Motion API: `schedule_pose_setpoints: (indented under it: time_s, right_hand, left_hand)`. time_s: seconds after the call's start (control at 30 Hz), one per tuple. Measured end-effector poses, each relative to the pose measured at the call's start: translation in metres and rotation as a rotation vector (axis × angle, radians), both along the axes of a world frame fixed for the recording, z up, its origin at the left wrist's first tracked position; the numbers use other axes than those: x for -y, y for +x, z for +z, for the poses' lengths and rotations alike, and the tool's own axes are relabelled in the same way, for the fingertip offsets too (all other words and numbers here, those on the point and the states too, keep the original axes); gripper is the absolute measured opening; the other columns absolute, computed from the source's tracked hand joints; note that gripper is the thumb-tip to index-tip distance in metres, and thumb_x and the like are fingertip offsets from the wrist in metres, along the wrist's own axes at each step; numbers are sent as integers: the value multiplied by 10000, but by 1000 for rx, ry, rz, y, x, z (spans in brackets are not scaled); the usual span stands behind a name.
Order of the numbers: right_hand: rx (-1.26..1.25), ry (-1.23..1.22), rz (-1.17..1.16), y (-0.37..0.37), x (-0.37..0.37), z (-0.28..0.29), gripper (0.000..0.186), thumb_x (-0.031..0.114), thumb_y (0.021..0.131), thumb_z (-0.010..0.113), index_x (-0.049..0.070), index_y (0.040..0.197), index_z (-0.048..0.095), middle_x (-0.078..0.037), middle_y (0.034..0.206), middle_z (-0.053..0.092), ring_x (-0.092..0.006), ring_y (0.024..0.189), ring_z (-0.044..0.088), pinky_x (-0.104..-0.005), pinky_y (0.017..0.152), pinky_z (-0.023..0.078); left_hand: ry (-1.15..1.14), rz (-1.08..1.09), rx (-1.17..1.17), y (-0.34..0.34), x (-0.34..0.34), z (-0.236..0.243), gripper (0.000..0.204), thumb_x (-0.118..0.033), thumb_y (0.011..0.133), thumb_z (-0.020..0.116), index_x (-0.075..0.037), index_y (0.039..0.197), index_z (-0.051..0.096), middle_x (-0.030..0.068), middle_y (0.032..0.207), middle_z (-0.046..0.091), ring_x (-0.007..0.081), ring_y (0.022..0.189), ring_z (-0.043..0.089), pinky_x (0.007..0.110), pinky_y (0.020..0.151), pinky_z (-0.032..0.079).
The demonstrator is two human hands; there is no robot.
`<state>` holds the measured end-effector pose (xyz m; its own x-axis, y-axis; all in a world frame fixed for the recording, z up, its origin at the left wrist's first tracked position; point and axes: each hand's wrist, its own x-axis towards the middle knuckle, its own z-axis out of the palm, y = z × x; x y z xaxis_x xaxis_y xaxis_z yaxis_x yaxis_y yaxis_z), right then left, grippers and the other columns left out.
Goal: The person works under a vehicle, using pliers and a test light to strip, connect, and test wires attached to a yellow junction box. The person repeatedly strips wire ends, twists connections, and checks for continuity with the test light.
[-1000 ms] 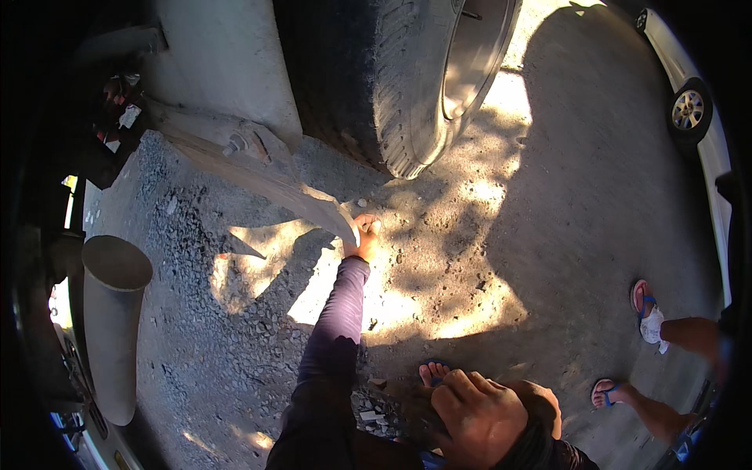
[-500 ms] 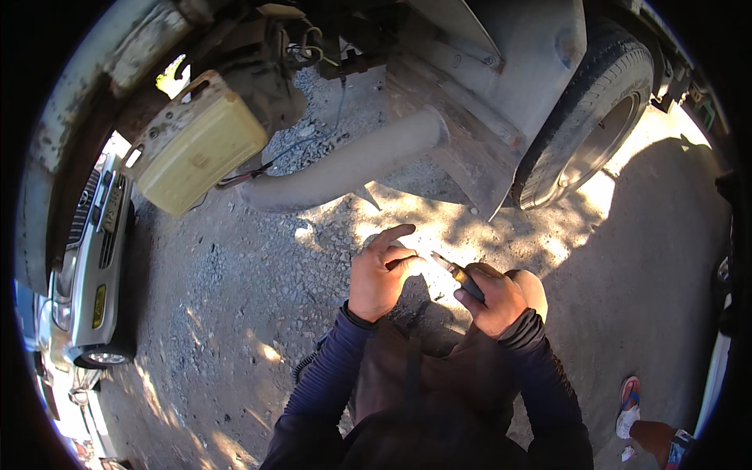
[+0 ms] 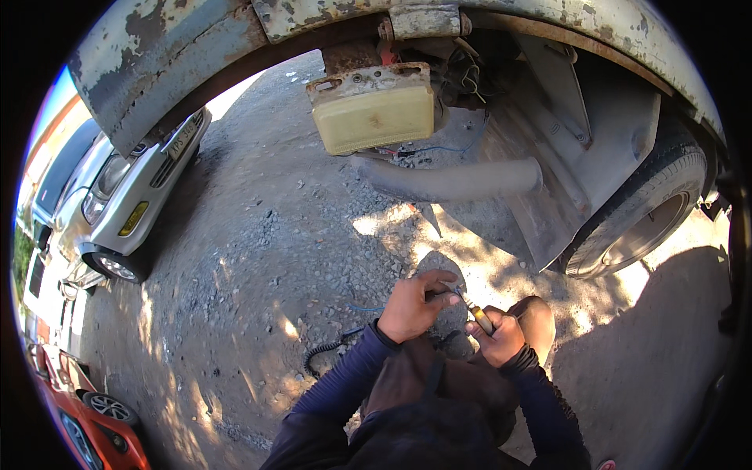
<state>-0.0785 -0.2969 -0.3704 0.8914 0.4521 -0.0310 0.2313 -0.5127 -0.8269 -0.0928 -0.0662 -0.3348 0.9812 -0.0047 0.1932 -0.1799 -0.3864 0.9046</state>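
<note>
My right hand (image 3: 499,338) is closed round the yellow-and-black handle of a slim hand tool (image 3: 479,317). The tool's metal tip points up and left, meeting the fingertips of my left hand (image 3: 417,305). Thumb and fingers of that left hand are pinched together; whatever lies between them is too small to make out. A thin blue wire (image 3: 365,309) shows just left of the left hand. Lower down, a black coiled cable (image 3: 319,354) hangs or lies beside my left forearm. Both hands are above my knees, over gravelly ground.
Overhead runs a rusty, paint-chipped vehicle bumper (image 3: 329,19). Under it are a yellowish box-shaped part (image 3: 376,117), a thick grey pipe (image 3: 462,180) and, at right, a tyre (image 3: 666,204). A silver car (image 3: 117,188) and a red car (image 3: 94,415) stand at left.
My hands have come closer together, and the tool's tip now meets my left fingertips. The view has shifted, bringing in more bumper and the red car; another person's foot has mostly left the picture.
</note>
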Motion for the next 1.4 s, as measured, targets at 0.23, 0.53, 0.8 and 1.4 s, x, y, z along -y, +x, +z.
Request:
schedule_pose_setpoints:
  time_s: [0.23,0.53,0.8,1.4]
  right_hand:
    - [-555,528,-73,3,-41,-68,255,233,1014,689,19,876,667,-11,728,643,-90,670,593,-266,585,471]
    - [-436,523,177,7,-60,-10,249,241,1006,694,1,971,643,-9,753,639,-95,688,592,-284,658,495]
    - [-83,342,137,20,-55,55,285,257,1008,691,-19,1041,631,-31,845,653,-101,757,613,-261,715,512]
    - [913,-63,-219,55,-85,106,306,207,908,710,0,1102,595,-197,1243,576,-426,1100,587,-498,933,479]
  left_hand:
    - [102,174,-197,-24,-29,-24,266,-195,941,750,-1,1119,717,83,765,704,112,730,641,310,662,500]
    - [-9,621,444,29,-123,108,367,-282,1002,703,28,1198,713,34,896,711,84,702,527,249,656,430]
    - [-328,407,453,40,-109,118,270,-175,929,786,35,1096,755,92,949,757,105,793,636,246,722,506]
    - [176,417,743,69,-64,117,143,-19,830,769,-46,970,776,110,958,726,244,822,703,332,676,531]
